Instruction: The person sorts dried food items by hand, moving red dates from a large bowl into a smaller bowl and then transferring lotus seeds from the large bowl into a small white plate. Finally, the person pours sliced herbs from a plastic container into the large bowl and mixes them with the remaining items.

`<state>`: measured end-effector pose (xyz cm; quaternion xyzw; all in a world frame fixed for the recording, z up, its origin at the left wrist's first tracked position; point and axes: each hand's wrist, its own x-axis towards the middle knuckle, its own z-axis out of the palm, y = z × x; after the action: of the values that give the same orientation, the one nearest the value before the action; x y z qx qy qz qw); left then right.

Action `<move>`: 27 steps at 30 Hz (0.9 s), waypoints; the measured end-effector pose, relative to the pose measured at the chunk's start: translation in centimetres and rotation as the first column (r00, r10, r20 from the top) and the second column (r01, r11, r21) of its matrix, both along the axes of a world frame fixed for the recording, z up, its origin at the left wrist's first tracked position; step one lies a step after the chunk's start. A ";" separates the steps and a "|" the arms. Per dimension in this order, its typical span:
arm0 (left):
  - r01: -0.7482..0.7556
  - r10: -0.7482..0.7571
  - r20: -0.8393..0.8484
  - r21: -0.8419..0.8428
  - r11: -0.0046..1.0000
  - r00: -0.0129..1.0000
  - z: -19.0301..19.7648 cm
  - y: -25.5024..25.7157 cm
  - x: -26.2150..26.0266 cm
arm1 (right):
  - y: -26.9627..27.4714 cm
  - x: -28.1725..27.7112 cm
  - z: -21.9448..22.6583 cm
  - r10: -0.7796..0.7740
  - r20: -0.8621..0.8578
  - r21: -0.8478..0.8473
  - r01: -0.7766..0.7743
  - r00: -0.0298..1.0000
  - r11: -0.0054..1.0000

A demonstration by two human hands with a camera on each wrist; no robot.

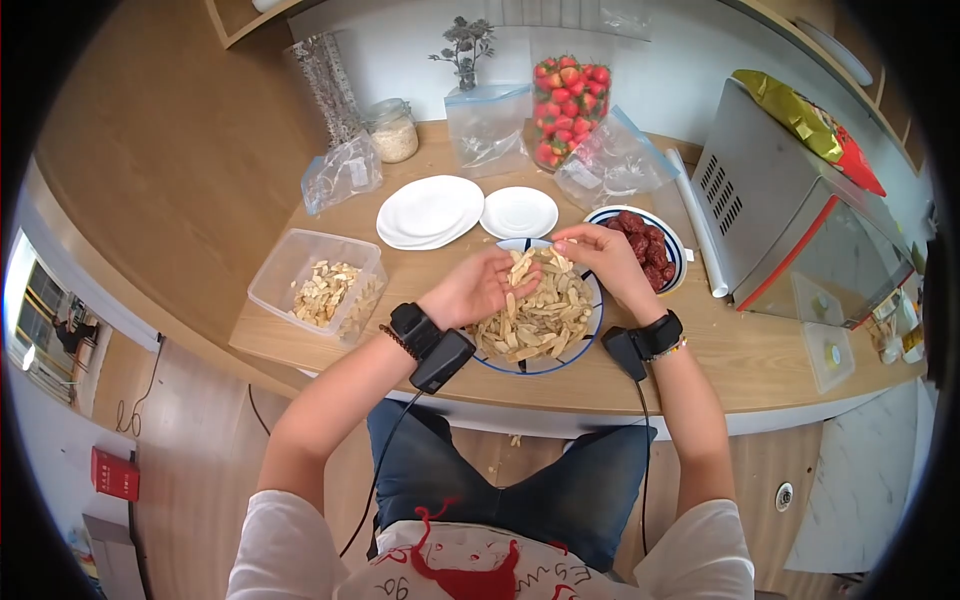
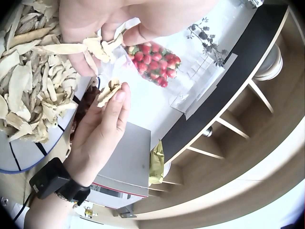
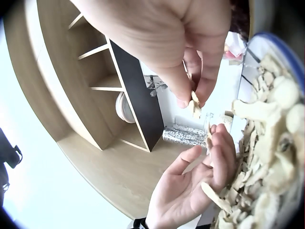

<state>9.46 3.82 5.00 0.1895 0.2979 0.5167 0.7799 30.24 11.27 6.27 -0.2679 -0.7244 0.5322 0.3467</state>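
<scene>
While the left hand [image 1: 478,290] lies cupped with relaxed fingers over the bowl [image 1: 590,340] on the table, pale dried slices [image 1: 522,266] rest on them; the right hand [image 1: 600,255], at 2 o'clock, pinches a slice.

Behind the hands, far rim of the bowl of dried slices [image 1: 590,345] hidden. Beside that bowl, red-fruit dish [image 1: 672,240] partly covered by the right hand [image 1: 605,262]. Right of the bowl, steel oven [image 1: 760,215] cut off at the frame's dark edge. Left hand [image 3: 190,195] cropped at the wrist in the right wrist view.
</scene>
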 end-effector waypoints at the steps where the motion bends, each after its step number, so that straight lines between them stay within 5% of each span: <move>1: 0.013 -0.013 0.016 -0.003 1.000 1.000 0.2 0.1 0.2 | -0.1 -0.1 0.1 -0.021 -0.002 0.006 0.021 1.000 1.000; 13: -0.005 0.009 0.094 -0.038 0.999 0.996 0.7 -0.1 2.5 | -0.5 -1.1 -0.5 0.186 -0.147 0.019 -0.186 0.971 0.982; 22: -0.099 0.108 0.175 -0.060 0.993 0.979 3.8 -3.3 -3.4 | -0.6 -1.1 -0.6 0.119 -0.192 -0.023 -0.126 0.974 0.992; 27: -0.251 0.250 0.028 0.058 0.966 0.968 7.2 -6.6 -10.3 | -0.5 -1.1 -0.7 0.136 -0.091 -0.028 -0.139 0.987 0.990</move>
<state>-0.80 -2.74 12.15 0.1689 0.2955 0.6220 0.7052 29.18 10.78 5.55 -0.1992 -0.7160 0.5784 0.3364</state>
